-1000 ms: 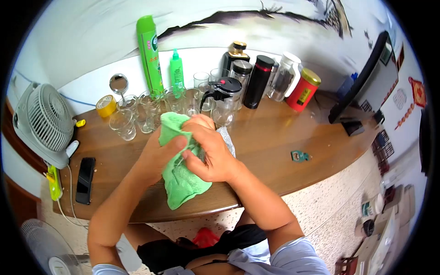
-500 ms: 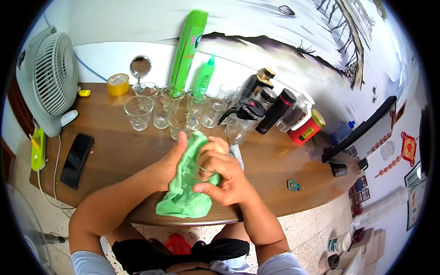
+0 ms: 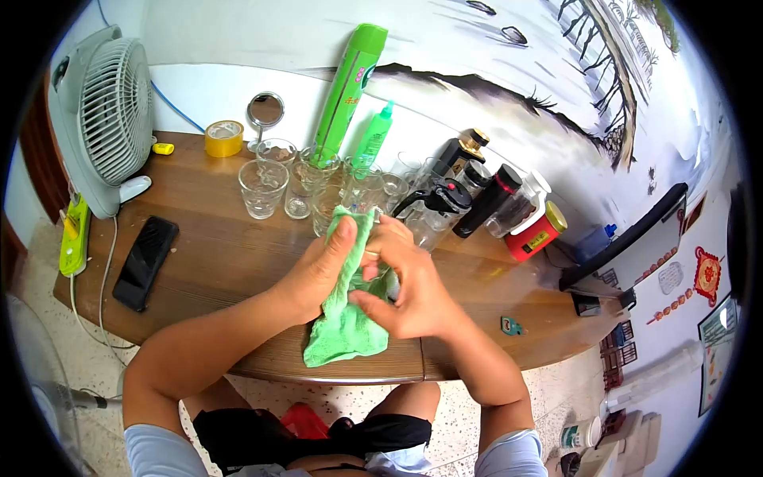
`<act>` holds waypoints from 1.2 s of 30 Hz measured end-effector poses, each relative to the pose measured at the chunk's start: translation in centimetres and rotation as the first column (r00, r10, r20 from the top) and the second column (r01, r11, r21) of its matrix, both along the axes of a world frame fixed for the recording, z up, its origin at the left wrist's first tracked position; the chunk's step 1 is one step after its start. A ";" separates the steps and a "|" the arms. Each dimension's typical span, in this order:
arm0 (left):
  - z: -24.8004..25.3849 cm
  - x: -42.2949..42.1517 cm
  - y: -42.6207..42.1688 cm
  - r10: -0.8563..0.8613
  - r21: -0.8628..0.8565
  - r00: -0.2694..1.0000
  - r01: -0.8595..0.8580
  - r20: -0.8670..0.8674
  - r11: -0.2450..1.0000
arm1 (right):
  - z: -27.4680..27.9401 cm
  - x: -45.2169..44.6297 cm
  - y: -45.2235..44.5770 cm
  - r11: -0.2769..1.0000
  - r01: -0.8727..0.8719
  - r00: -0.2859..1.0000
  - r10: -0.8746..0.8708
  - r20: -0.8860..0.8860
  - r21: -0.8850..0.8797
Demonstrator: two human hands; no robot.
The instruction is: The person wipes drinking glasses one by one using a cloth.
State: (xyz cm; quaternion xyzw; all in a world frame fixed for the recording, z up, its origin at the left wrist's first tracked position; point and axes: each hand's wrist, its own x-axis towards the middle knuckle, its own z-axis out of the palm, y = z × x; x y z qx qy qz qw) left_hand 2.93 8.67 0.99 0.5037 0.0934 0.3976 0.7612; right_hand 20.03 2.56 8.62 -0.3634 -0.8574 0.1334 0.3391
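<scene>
My left hand [image 3: 322, 270] is closed on a light green cloth [image 3: 347, 334], thumb up along its edge. The cloth hangs down over the table's front edge. Close beside it, my right hand [image 3: 413, 282] has curled fingers around what looks like a clear drinking glass [image 3: 376, 213], mostly hidden by the cloth and fingers. Just beyond my hands stand several clear glasses, among them a wide tumbler [image 3: 263, 189] at the left. A glass pot with a black lid and handle [image 3: 447, 195] stands behind my right hand.
Around the brown table [image 3: 214, 262] are a fan [image 3: 107, 111], a black phone [image 3: 145, 262], yellow tape [image 3: 224, 138], a round mirror [image 3: 265, 110], a green spray can [image 3: 350, 91], a green bottle [image 3: 372, 139], a black-and-red flask [image 3: 489, 200], a red tin [image 3: 536, 232] and a teal keyring item [image 3: 511, 326].
Both hands, with the cloth, have moved slightly right and turned; the cloth is bunched narrower between them. The whole view has shifted a little.
</scene>
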 end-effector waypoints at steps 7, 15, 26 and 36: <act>0.3 0.6 -0.5 -0.122 0.054 0.979 0.114 0.167 0.992 | -2.6 2.5 2.4 0.963 -0.268 0.942 0.259 -0.213 -0.016; -2.0 -0.2 0.1 0.133 0.185 0.984 -0.109 -0.123 0.977 | -4.8 1.2 0.4 0.983 0.093 0.994 -0.083 -0.071 0.159; 0.5 1.4 -0.5 -0.214 0.036 0.967 0.211 0.137 0.977 | -2.9 2.2 0.9 0.988 -0.136 0.975 0.147 -0.168 0.072; -1.0 -0.3 0.6 -0.009 0.142 0.983 0.036 -0.183 0.989 | -4.3 1.0 0.1 0.992 0.087 0.995 -0.081 -0.061 0.095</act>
